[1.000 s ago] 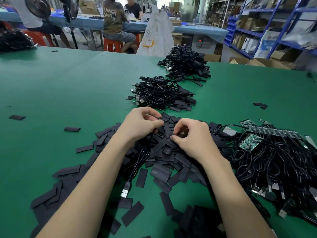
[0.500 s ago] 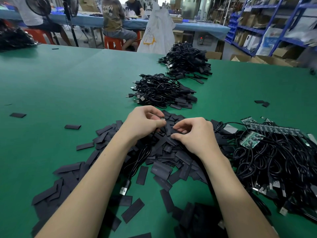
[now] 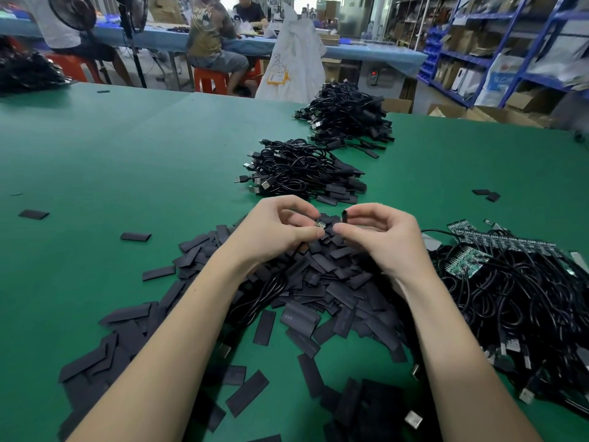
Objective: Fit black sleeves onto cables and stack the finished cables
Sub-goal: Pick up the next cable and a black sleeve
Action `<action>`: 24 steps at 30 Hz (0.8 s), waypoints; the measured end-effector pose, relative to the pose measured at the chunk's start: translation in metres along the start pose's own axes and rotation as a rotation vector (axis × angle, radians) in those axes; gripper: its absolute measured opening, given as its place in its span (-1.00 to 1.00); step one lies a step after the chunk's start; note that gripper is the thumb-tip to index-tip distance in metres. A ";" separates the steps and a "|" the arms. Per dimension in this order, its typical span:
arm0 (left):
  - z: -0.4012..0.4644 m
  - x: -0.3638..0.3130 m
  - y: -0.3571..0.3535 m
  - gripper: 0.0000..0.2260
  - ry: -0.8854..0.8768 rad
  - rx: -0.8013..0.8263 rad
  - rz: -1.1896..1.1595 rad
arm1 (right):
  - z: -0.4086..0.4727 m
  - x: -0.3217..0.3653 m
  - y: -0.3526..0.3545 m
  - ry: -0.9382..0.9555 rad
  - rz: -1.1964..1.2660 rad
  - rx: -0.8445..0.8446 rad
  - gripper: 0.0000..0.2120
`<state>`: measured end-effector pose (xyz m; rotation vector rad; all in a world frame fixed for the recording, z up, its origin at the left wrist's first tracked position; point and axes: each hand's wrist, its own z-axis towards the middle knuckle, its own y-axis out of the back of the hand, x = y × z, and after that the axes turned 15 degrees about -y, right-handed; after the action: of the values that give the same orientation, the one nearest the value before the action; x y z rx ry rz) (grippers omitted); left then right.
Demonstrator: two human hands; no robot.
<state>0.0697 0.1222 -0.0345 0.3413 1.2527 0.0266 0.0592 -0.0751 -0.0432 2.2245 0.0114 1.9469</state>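
My left hand (image 3: pixel 274 231) pinches the small circuit-board end of a black cable (image 3: pixel 320 224); the cable (image 3: pixel 271 290) trails down under my left wrist. My right hand (image 3: pixel 382 240) pinches a black sleeve (image 3: pixel 344 216) between thumb and forefinger, just right of the board end, a small gap between them. Both hands hover over a heap of loose flat black sleeves (image 3: pixel 318 282). A tangle of unsleeved cables with green boards (image 3: pixel 510 298) lies to the right. Two stacks of sleeved cables sit beyond: a near stack (image 3: pixel 302 172) and a far stack (image 3: pixel 347 118).
The green table (image 3: pixel 127 161) stretches left, with stray sleeves (image 3: pixel 33 214) on it. Two more stray sleeves (image 3: pixel 487 194) lie at right. People sit on orange stools (image 3: pixel 210 79) at a blue table behind; a white bag (image 3: pixel 293 62) and shelves (image 3: pixel 510 43) stand beyond.
Both hands have lifted off the sleeve heap. My right hand has picked up a sleeve and brought it beside the cable's board end held in my left hand.
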 end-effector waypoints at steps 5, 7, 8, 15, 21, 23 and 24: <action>-0.001 -0.004 -0.005 -0.79 -0.089 0.054 -0.053 | -0.004 0.003 0.003 -0.081 0.332 0.112 -0.63; -0.001 -0.005 -0.007 -0.79 -0.100 0.070 -0.068 | -0.005 0.004 0.005 -0.110 0.446 0.154 -0.63; -0.002 -0.006 -0.008 -0.79 -0.105 0.071 -0.079 | -0.005 0.005 0.006 -0.129 0.507 0.181 -0.65; -0.001 -0.007 -0.014 -0.82 -0.146 0.052 -0.215 | -0.007 0.007 0.003 -0.208 0.696 0.257 -0.75; -0.002 -0.005 -0.017 -0.83 -0.149 0.003 -0.248 | -0.007 0.007 0.000 -0.217 0.770 0.274 -0.76; -0.002 -0.005 -0.018 -0.82 -0.150 -0.002 -0.248 | -0.008 0.007 0.000 -0.219 0.773 0.274 -0.76; -0.002 -0.005 -0.018 -0.83 -0.150 -0.006 -0.244 | -0.008 0.007 0.000 -0.217 0.771 0.271 -0.76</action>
<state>0.0633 0.1043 -0.0350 0.1799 1.1379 -0.2001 0.0526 -0.0727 -0.0351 2.9068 -0.7601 2.0988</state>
